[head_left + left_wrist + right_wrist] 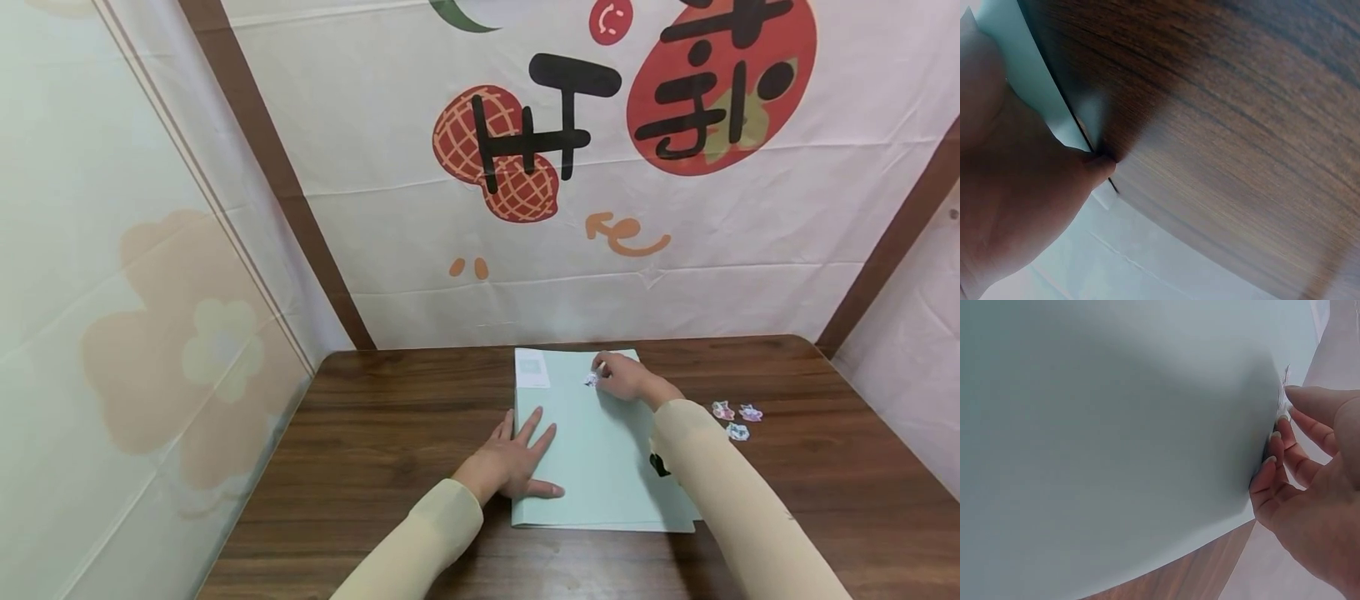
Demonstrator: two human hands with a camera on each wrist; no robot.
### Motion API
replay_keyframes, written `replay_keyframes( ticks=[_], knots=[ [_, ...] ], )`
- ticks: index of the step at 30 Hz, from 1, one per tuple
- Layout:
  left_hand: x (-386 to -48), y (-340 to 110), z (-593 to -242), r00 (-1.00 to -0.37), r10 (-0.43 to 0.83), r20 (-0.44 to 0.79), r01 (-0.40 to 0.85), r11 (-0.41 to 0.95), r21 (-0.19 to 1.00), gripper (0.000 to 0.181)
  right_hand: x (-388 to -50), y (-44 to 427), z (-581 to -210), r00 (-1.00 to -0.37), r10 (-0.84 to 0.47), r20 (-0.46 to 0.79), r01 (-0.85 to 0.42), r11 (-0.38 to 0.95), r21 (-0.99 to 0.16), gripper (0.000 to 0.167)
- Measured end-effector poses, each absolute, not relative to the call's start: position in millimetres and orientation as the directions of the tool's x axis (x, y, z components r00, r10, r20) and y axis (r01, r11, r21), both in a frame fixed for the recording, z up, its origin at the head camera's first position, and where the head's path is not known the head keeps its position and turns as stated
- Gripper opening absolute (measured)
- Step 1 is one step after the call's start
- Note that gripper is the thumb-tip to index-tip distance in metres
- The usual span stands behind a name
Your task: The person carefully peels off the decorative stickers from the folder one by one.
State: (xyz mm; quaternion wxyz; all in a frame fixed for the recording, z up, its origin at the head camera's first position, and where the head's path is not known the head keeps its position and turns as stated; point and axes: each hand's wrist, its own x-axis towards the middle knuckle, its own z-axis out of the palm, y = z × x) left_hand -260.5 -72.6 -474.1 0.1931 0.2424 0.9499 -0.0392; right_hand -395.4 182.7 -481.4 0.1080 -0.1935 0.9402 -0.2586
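Note:
A pale green folder (592, 467) lies closed on the wooden table, with a white label (532, 369) at its upper left corner. My left hand (513, 462) rests spread over the folder's left edge, its fingers straight. Near the top of the folder my right hand (624, 377) pinches a small printed sticker (591, 379) between thumb and fingertips. In the right wrist view the sticker (1283, 390) shows edge-on at the cover, and the other fingertips touch the folder; whether the sticker is stuck down I cannot tell.
Several small colourful stickers, one of them a pink sticker (723, 410), lie on the table right of the folder. A dark object (659, 465) shows partly beside my right sleeve. Behind the table (405, 433) hangs a printed white cloth (420, 308).

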Motion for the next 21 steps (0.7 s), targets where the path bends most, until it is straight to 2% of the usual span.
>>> replay_keyframes(
  ticks=[9, 21],
  knots=[
    [-258.6, -72.9, -475.3, -0.809, 0.437, -0.392, 0.466, 0.884, 0.023, 0.098, -396.9, 182.0, -487.0, -0.899, -0.426, -0.097, -0.301, 0.765, -0.570, 0.015],
    [-258.6, -73.1, -477.5, -0.809, 0.446, -0.383, 0.466, 0.884, 0.044, 0.098, -398.9, 180.3, -486.1, -0.917, -0.369, -0.148, -0.224, 0.787, -0.575, 0.014]
  ],
)
